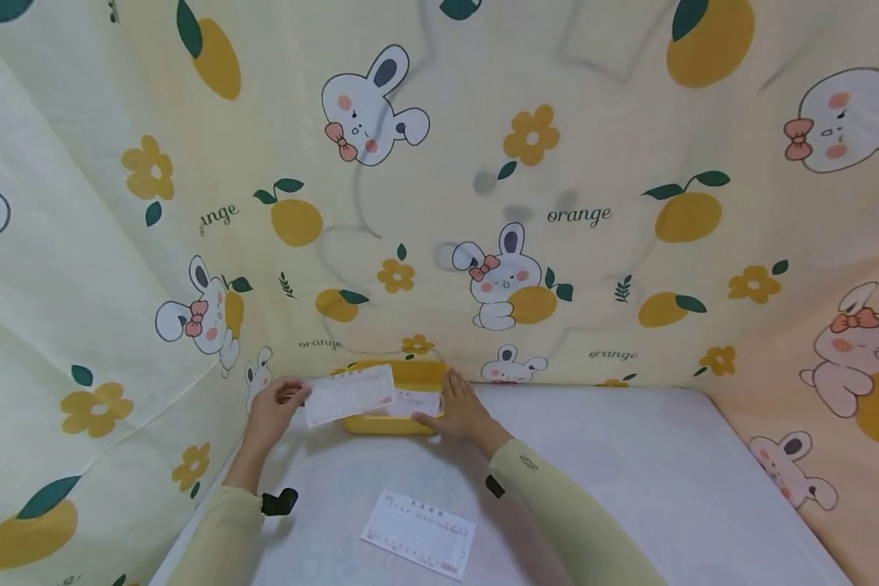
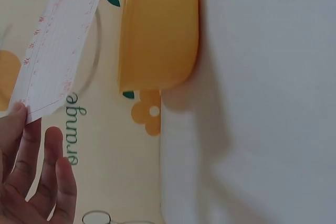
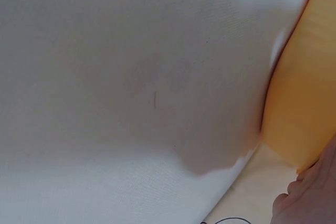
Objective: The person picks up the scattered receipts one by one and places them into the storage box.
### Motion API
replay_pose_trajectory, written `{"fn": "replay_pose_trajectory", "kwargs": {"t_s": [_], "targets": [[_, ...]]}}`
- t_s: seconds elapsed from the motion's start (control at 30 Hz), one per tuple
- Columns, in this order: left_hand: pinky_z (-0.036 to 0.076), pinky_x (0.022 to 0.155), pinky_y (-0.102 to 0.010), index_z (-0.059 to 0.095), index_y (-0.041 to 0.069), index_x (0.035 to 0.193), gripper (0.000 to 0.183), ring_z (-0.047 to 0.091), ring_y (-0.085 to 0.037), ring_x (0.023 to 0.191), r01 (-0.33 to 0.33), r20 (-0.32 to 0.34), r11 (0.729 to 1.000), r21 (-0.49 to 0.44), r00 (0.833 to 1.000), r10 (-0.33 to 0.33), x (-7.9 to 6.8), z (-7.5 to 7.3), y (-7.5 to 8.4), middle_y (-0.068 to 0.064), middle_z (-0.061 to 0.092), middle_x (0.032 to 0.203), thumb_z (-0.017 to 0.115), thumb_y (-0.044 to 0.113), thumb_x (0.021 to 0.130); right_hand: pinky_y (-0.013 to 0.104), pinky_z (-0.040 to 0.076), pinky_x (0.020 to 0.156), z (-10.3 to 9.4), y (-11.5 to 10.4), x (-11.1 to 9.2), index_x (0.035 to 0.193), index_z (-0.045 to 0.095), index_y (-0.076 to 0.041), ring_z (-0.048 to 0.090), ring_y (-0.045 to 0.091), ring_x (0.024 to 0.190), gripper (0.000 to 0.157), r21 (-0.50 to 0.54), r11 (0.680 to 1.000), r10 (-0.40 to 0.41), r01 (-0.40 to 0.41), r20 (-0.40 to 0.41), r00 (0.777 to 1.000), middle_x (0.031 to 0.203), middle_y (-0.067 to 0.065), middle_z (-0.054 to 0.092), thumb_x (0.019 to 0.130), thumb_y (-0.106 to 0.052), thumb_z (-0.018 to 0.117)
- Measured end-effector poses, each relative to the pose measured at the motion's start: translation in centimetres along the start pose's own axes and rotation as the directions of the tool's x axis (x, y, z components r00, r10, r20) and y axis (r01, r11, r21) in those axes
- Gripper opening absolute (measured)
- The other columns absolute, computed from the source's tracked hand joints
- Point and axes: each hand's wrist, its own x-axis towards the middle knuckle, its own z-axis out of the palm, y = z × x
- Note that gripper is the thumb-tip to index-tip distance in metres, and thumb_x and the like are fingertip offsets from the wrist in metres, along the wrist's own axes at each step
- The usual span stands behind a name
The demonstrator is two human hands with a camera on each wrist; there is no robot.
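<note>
My left hand (image 1: 274, 411) pinches a corner of a white printed paper slip (image 1: 347, 396) between thumb and fingers, as the left wrist view also shows. The slip (image 2: 60, 51) hangs tilted, partly in front of a yellow box (image 1: 391, 426) standing at the back of the table. Inside the box is another printed slip (image 1: 416, 402), partly hidden by the raised one. My right hand (image 1: 469, 413) rests against the box's right end, its fingers straight along the back part and the thumb over the front rim. Only part of that hand (image 3: 310, 198) shows in the right wrist view.
A third printed slip (image 1: 419, 533) lies flat on the white table (image 1: 601, 488), nearer to me than the box. Patterned cloth (image 1: 439, 187) with rabbits and oranges walls the table at the back and both sides, close behind the box.
</note>
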Motion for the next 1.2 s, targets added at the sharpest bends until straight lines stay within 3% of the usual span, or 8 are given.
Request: {"fn": "replay_pose_trajectory", "kwargs": {"t_s": [0.3, 0.63, 1.2], "targets": [[0.053, 0.082, -0.026, 0.071, 0.001, 0.126, 0.031, 0.074, -0.031, 0.101, -0.026, 0.017, 0.999, -0.043, 1.0, 0.027, 1.7, 2.1, 1.1, -0.019, 0.077, 0.117, 0.07, 0.025, 0.107, 0.049, 0.01, 0.134, 0.2, 0.2, 0.6, 0.17, 0.004, 0.002, 0.001, 0.037, 0.167, 0.125, -0.024, 0.999, 0.038, -0.037, 0.02, 0.999, 0.179, 0.02, -0.003, 0.094, -0.087, 0.047], [0.06, 0.094, -0.047, 0.071, 0.002, 0.127, 0.03, 0.073, -0.035, 0.107, -0.011, 0.047, 1.0, -0.012, 0.999, 0.012, 2.7, 4.2, 1.8, -0.019, 0.075, 0.12, 0.069, 0.026, 0.108, 0.048, 0.012, 0.134, 0.1, -0.1, 0.3, 0.17, 0.005, 0.002, 0.003, 0.037, 0.167, 0.123, -0.025, 0.999, 0.049, -0.048, 0.022, 0.999, 0.18, 0.019, -0.002, 0.095, -0.085, 0.049], [0.061, 0.094, -0.047, 0.071, 0.001, 0.125, 0.029, 0.074, -0.034, 0.104, 0.032, 0.117, 0.999, -0.021, 0.993, -0.03, 3.6, 6.9, 2.4, -0.019, 0.075, 0.119, 0.07, 0.024, 0.107, 0.047, 0.01, 0.134, 0.2, 0.0, 0.4, 0.171, 0.005, 0.001, 0.002, 0.035, 0.167, 0.124, -0.037, 0.998, 0.045, -0.044, 0.019, 0.999, 0.18, 0.018, -0.002, 0.094, -0.088, 0.046]]}}
